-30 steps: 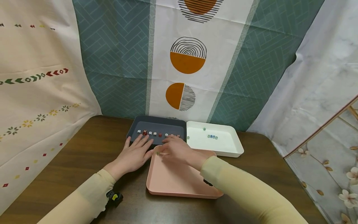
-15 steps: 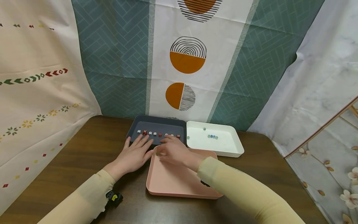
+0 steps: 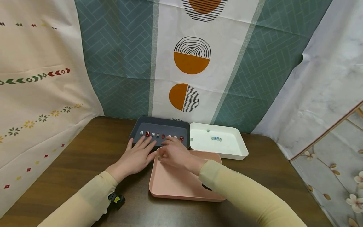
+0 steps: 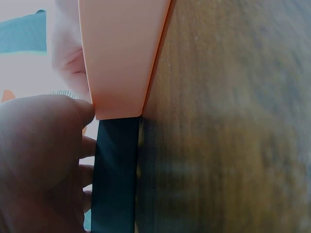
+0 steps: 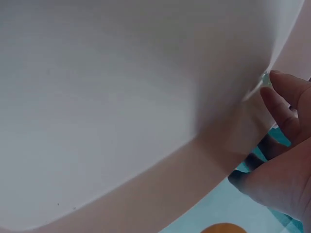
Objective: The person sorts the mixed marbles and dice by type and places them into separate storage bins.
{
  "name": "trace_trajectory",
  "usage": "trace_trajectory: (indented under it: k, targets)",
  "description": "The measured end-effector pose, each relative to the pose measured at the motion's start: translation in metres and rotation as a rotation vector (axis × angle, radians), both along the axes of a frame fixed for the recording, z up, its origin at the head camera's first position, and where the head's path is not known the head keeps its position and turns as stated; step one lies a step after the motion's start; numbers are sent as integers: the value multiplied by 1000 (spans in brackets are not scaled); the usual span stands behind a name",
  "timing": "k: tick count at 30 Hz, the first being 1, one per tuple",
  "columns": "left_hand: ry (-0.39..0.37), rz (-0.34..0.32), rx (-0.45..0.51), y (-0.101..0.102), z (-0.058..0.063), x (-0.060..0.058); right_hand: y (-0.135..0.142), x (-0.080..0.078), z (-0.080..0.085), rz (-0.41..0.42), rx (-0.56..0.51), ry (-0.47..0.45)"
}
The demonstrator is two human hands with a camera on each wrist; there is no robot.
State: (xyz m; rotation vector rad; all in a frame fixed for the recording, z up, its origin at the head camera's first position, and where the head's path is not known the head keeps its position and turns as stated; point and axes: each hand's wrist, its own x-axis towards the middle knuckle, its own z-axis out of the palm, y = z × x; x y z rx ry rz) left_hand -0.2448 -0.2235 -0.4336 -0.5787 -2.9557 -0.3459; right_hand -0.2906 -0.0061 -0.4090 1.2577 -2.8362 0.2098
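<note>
In the head view my right hand [image 3: 176, 154] reaches into the far left corner of the pink tray [image 3: 184, 186]. Its thumb and a finger pinch a small greenish glass marble [image 5: 265, 77], seen between the fingertips in the right wrist view, low by the tray wall; the other fingers hang over the rim. My left hand [image 3: 134, 160] lies spread with straight fingers over the near edge of the dark grey tray [image 3: 167, 123]. Its thumb touches the pink tray's corner. A row of red and white dice, including a red die [image 3: 147, 133], lies in the dark tray.
To the right of the dark tray stands a white tray [image 3: 231, 148] with several glass marbles [image 3: 216, 138], some lined up and others apart. All three trays stand close together on a brown wooden table [image 3: 93, 151]. A patterned curtain [image 3: 119, 63] hangs behind.
My right hand has shifted slightly left toward the tray corner, and its fingers have closed in on the marble, which has moved a little nearer. The left hand has stayed in place.
</note>
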Motion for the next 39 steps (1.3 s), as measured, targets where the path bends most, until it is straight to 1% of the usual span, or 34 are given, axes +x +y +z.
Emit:
trace_trajectory:
  k: [11,19,24,29,33,36,39]
  targets:
    - [-12,-12,14,4,1,0,-2,2,-7,-8,19,0]
    - [-14,-7,6,4,0,0,-1,1,-7,4,-20,-9]
    - [-26,-5,7,4,3,1,2,0,-1,12,-46,-30]
    - [-34,6,4,1,2,1,6,-2,9,7,-53,-52]
    - [-35,6,2,1,1,1,13,-2,14,0,-87,-46]
    - [-34,6,0,1,1,0,19,-2,18,2,-114,-23]
    - [-31,6,1,1,1,0,27,-2,23,-14,-128,-24]
